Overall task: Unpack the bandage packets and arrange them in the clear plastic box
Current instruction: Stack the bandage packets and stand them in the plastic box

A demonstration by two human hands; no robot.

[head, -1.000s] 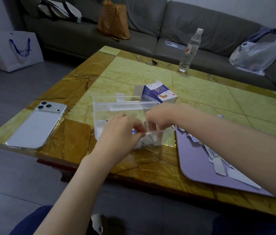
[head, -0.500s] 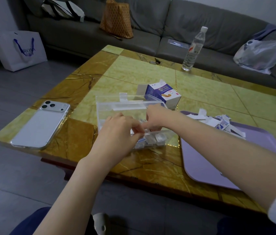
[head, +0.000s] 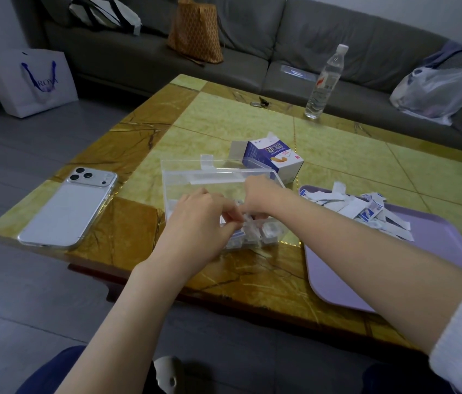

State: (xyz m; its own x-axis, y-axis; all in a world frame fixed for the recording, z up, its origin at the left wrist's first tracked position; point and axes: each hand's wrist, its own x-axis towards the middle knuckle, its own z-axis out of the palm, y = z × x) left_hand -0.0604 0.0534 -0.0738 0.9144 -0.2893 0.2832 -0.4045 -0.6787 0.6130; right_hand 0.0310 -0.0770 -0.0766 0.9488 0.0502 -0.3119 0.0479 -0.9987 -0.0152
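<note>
A grey sofa (head: 252,66) runs along the far side, from 10 to 2 o'clock; in front of it stands a low table (head: 224,123) with a yellow and brown marbled top. A lilac tray (head: 394,265) lies on the table at 3 o'clock of the box; a white paper bag (head: 31,83) stands on the floor at 10 o'clock; a brown tote (head: 195,32) and a thin plastic bag (head: 437,89) sit on the sofa. A white phone (head: 68,209) lies face down at 9 o'clock of the box.

The clear plastic box (head: 184,177) stands near the table's near edge, in the middle; its walls are transparent and its lid is open and tilted back at 12 o'clock. Just behind it, at 1 o'clock, is an opened blue and white bandage carton (head: 278,160); a water bottle (head: 323,83) stands upright at the far edge.

The left hand (head: 198,217) is over the box with curled fingers, pinching a small pale packet (head: 242,218); the right hand (head: 261,194) reaches down inside the box to the same place, and whether it grips I cannot tell. A pile of white and blue wrappers (head: 366,211) lies on the tray's far end; the bandage packets (head: 255,234) in the box are small, pale and packed upright against the near wall, at 5 o'clock.
</note>
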